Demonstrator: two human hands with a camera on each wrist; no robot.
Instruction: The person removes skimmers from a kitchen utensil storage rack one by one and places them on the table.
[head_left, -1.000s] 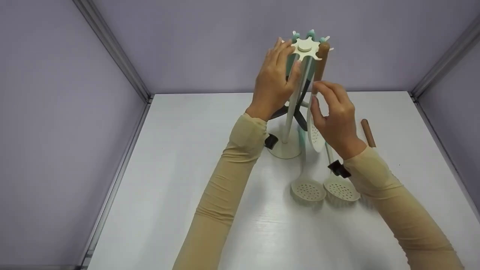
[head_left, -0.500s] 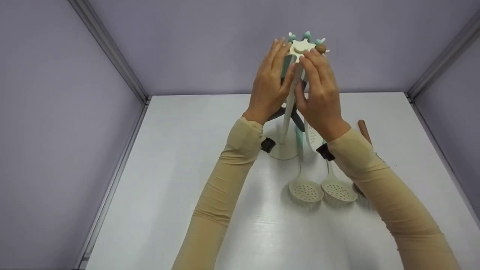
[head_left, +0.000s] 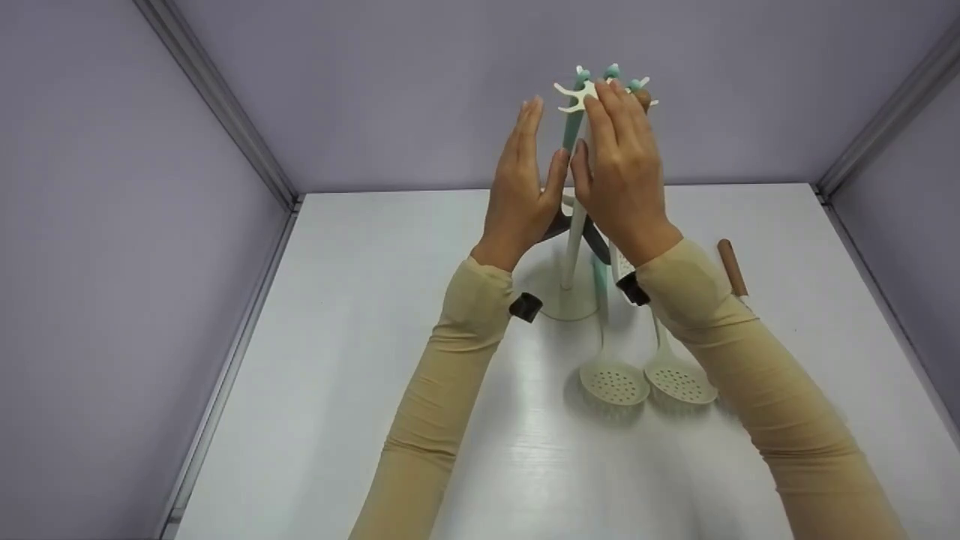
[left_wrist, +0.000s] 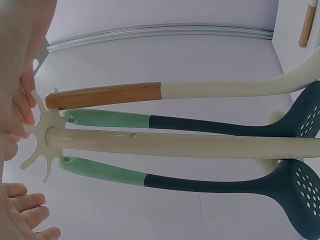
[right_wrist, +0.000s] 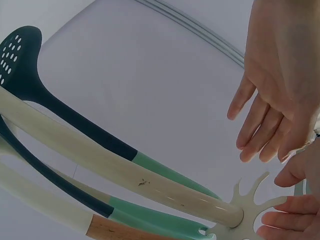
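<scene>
**Turning hands at the head of a utensil stand**

Standing near the back of the white table [head_left: 315, 390], a cream utensil stand [head_left: 574, 247] is seen with its round foot on the surface and its star-shaped hook wheel [head_left: 571, 96] at the top of the post. The right hand [head_left: 619, 172] is laid against that wheel with straight fingers, the fingertips [right_wrist: 280, 220] touching the prongs; nothing is pinched or enclosed, so the contact reads as a flat push of the kind that would spin the wheel rather than lift it. The left hand [head_left: 521, 187] is held flat and spread just beside the post, fingers straight and apart from it, apparently kept ready as a guard or counter-hold; no contact with the stand can be made out.

From the hooks several utensils are hung by their handle ends, which is why they dangle close along the post: a wooden-handled cream one [left_wrist: 105, 95] and two mint-handled dark skimmers [left_wrist: 300, 192]. The wooden handle is seen right beside the fingers of the right hand.

On the table in front of the foot, two cream slotted spoons [head_left: 615, 381] are laid side by side with their bowls toward the person, within easy reach. A wooden-handled tool [head_left: 732, 266] is partly hidden behind the right sleeve.
</scene>
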